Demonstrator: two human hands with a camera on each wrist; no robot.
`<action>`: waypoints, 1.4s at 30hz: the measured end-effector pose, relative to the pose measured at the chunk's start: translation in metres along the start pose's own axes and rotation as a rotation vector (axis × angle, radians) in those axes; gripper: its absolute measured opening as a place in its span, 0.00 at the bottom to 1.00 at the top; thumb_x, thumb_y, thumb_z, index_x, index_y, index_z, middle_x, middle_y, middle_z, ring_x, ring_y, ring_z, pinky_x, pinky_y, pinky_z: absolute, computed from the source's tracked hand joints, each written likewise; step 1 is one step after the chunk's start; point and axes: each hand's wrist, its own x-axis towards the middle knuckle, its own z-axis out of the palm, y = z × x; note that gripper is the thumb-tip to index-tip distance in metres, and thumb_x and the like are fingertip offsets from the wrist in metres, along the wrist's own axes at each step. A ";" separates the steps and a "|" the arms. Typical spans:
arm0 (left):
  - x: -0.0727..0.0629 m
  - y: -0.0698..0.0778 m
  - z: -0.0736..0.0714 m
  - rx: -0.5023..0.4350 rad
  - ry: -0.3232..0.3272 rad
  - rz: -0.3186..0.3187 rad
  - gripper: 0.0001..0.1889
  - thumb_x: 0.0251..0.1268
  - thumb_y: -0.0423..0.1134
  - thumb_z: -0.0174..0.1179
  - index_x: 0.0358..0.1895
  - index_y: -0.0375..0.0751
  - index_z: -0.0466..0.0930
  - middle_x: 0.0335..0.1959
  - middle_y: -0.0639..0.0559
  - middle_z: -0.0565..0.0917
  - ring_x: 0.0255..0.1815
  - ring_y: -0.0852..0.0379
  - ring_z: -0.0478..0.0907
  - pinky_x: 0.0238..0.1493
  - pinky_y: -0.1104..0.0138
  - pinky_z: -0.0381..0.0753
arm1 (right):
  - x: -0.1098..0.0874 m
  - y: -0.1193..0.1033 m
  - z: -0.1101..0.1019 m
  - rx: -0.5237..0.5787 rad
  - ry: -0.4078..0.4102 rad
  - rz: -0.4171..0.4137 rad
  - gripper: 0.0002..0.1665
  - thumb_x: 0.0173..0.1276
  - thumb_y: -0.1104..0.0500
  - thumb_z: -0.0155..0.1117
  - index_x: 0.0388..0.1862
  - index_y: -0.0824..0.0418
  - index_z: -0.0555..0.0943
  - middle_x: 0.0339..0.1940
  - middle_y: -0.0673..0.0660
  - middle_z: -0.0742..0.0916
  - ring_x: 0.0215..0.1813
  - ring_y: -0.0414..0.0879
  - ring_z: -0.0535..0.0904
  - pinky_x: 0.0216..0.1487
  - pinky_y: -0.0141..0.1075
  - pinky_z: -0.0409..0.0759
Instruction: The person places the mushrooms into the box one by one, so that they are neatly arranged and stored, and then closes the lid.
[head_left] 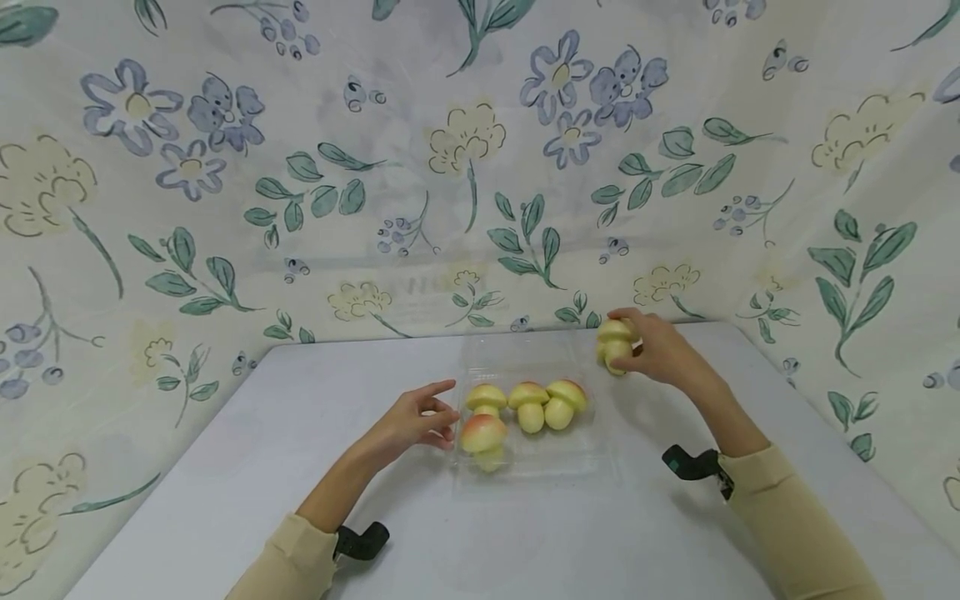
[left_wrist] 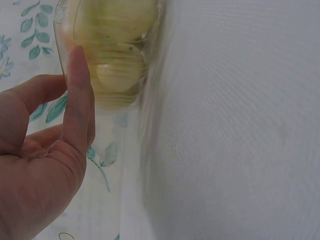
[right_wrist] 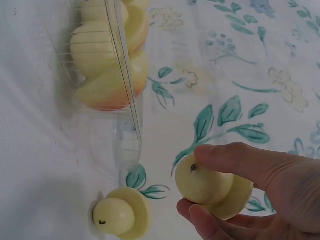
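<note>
While in right fingers (right_wrist: 206, 222), yellow mushroom (right_wrist: 202, 185)

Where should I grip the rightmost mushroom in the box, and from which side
I'd take that mushroom by its cap, from above. The cap is broader than the stem and sits above it, so fingers should have more to close around. The box looks open on top, while a neighbour crowds its left side.

The right hand (head_left: 663, 352) grips a yellow mushroom-shaped piece (head_left: 617, 331) beside a clear container (head_left: 558, 454) with four similar pieces (head_left: 531, 415). The left hand (head_left: 414, 421) is at the container's left side, above a white counter (head_left: 300, 408).
</note>
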 end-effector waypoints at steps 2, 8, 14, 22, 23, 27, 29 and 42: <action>0.000 0.000 0.000 0.001 0.001 0.000 0.38 0.68 0.34 0.61 0.77 0.37 0.52 0.45 0.41 0.77 0.32 0.57 0.83 0.39 0.63 0.89 | 0.000 -0.003 0.000 0.008 0.001 -0.007 0.42 0.60 0.58 0.74 0.71 0.58 0.66 0.52 0.67 0.77 0.44 0.55 0.81 0.41 0.42 0.84; 0.001 0.000 -0.001 0.001 -0.006 0.000 0.38 0.68 0.35 0.61 0.77 0.37 0.52 0.45 0.41 0.77 0.32 0.57 0.83 0.39 0.63 0.89 | -0.004 -0.011 0.002 0.019 0.004 -0.037 0.41 0.60 0.58 0.74 0.70 0.57 0.66 0.50 0.68 0.78 0.43 0.54 0.80 0.41 0.40 0.84; 0.001 0.001 0.000 -0.003 -0.011 0.009 0.38 0.68 0.34 0.61 0.77 0.36 0.51 0.43 0.43 0.78 0.31 0.57 0.83 0.38 0.64 0.89 | -0.008 -0.015 0.003 0.046 -0.001 -0.083 0.41 0.59 0.59 0.74 0.70 0.58 0.66 0.51 0.67 0.79 0.43 0.54 0.81 0.41 0.40 0.85; -0.001 0.002 0.001 -0.005 -0.013 -0.003 0.38 0.68 0.35 0.61 0.77 0.36 0.51 0.44 0.41 0.77 0.32 0.56 0.83 0.38 0.64 0.89 | -0.012 -0.030 0.011 0.161 -0.063 -0.152 0.42 0.58 0.60 0.75 0.70 0.57 0.67 0.58 0.65 0.79 0.45 0.53 0.83 0.41 0.38 0.86; -0.001 0.001 0.001 -0.006 -0.013 -0.002 0.39 0.68 0.35 0.61 0.77 0.36 0.51 0.45 0.41 0.77 0.32 0.56 0.83 0.39 0.64 0.89 | -0.012 -0.032 0.013 0.174 -0.077 -0.161 0.42 0.58 0.60 0.75 0.70 0.56 0.67 0.58 0.64 0.78 0.46 0.53 0.83 0.42 0.37 0.87; -0.001 0.000 0.001 -0.013 -0.012 -0.001 0.39 0.68 0.35 0.61 0.77 0.36 0.51 0.45 0.40 0.77 0.32 0.56 0.82 0.38 0.64 0.89 | -0.015 -0.041 0.019 0.222 -0.135 -0.193 0.43 0.58 0.59 0.76 0.70 0.56 0.67 0.59 0.63 0.78 0.44 0.50 0.84 0.42 0.35 0.87; -0.001 -0.001 0.001 -0.016 -0.014 0.002 0.38 0.68 0.35 0.61 0.77 0.36 0.51 0.45 0.40 0.77 0.32 0.56 0.82 0.38 0.64 0.89 | -0.016 -0.045 0.023 0.243 -0.154 -0.211 0.43 0.58 0.59 0.76 0.70 0.57 0.67 0.59 0.63 0.77 0.43 0.49 0.85 0.42 0.34 0.87; -0.001 -0.001 0.000 -0.019 -0.016 0.015 0.38 0.68 0.35 0.61 0.77 0.36 0.51 0.44 0.41 0.76 0.32 0.57 0.82 0.38 0.64 0.89 | -0.024 -0.060 0.043 0.306 -0.223 -0.221 0.42 0.57 0.56 0.77 0.69 0.54 0.68 0.61 0.63 0.77 0.42 0.48 0.85 0.43 0.33 0.86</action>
